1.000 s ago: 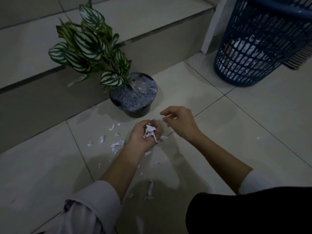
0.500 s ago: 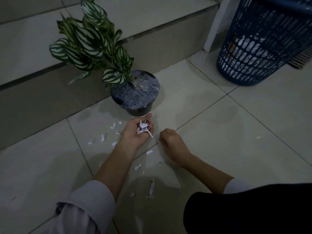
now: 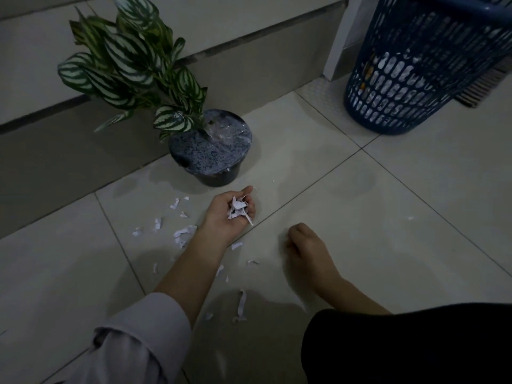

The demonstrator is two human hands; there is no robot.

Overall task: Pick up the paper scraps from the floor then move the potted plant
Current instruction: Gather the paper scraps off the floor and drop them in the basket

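My left hand lies palm up just above the floor, its fingers cupped around a small pile of white paper scraps. Several more scraps lie on the tiles to its left and under my forearm, and a longer strip lies nearer to me. The potted plant, with striped green leaves in a dark speckled pot, stands right behind my left hand against the step. My right hand is low on the floor to the right, fingers curled downward with the tips hidden.
A blue plastic mesh basket stands at the back right. A tiled step runs behind the plant. My dark-clothed knee fills the lower right. A tiny scrap lies far right on the floor.
My right hand dropped from beside the left hand down to the floor and slid to the right. My left hand kept its scraps and shifted slightly toward the pot.
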